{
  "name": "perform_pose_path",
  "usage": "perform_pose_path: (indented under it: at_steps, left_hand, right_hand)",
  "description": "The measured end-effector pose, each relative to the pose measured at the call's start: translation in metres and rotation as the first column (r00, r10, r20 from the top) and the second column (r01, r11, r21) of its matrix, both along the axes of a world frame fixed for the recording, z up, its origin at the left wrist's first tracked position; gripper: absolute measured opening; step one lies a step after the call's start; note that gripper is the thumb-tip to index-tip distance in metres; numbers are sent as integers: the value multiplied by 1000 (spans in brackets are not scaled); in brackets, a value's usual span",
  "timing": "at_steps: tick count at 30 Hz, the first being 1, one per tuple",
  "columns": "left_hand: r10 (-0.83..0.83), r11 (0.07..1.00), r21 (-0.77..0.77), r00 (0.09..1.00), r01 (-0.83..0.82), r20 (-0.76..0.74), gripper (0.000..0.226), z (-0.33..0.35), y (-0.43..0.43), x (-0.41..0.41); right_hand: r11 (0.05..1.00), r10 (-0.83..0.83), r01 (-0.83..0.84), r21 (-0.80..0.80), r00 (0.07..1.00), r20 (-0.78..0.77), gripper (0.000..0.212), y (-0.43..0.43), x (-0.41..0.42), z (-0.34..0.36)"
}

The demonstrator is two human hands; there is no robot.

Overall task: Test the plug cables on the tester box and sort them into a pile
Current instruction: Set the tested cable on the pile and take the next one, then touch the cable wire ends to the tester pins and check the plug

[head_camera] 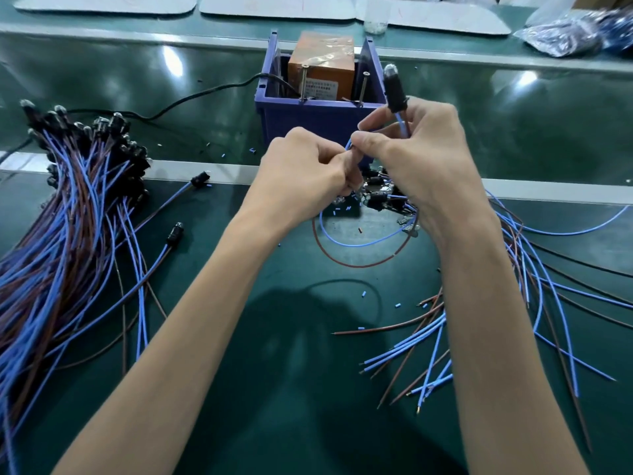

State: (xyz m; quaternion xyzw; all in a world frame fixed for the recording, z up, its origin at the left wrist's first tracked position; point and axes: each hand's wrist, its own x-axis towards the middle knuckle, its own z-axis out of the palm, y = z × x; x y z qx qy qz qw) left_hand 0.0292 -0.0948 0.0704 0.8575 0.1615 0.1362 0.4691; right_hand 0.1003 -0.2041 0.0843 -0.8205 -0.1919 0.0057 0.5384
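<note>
Plug cable (394, 87): held up at the centre of the frame, just in front of the tester box; its black plug stands above the right hand, and its blue and brown wires loop down to the table below both hands.
Right hand (421, 156): fingers curled round the cable's wires just under the plug.
Left hand (308, 173): fingers closed in a pinch on the cable's wire, touching the right hand's fingertips.
Tester box (308, 121): blue open-topped bin at upper centre holding an orange block; its near wall stands just behind the hands.
Pile (78, 207): dense bundle of cables filling the left edge of the frame, plugs toward the upper left.
Loose cables (534, 275): fanned across the right side, some ends running off the right edge.
Metal rail (212, 169): crosses the table left to right, passing under the hands.
Open room: bare green table (291, 337) between the forearms, in the lower centre.
Power cord (191, 97): black, running from the box toward the left.
</note>
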Motion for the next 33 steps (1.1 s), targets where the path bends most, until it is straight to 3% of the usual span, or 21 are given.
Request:
perform_pose_path:
  at_steps: [5, 11, 18, 21, 23, 27, 33]
  left_hand:
    - [18, 1000, 0, 1000, -18, 8, 32, 0, -1, 0]
    - [14, 999, 31, 1000, -13, -20, 31, 1, -7, -1]
    - [-19, 1000, 17, 999, 19, -39, 34, 3, -7, -1]
    - [-25, 996, -85, 1000, 25, -2, 35, 4, -7, 0]
    - [-47, 983, -176, 998, 52, 33, 35, 4, -8, 1]
    - [-57, 929, -359, 993, 92, 108, 35, 5, -13, 1]
    - [58, 807, -589, 990, 30, 130, 35, 8, -10, 3]
  right_hand:
    - [999, -7, 9, 32, 999, -49, 11, -1, 2, -1]
    - [997, 17, -12, 80, 998, -56, 20, -2, 1, 0]
    - [978, -142, 144, 153, 990, -24, 15, -18, 11, 6]
    - [971, -97, 110, 213, 993, -67, 10, -33, 15, 9]
    - [989, -63, 74, 129, 994, -85, 9, -37, 18, 7]
    - [990, -86, 65, -124, 982, -170, 51, -30, 20, -1]
    - [992, 124, -125, 12, 955, -269, 43, -5, 9, -5]
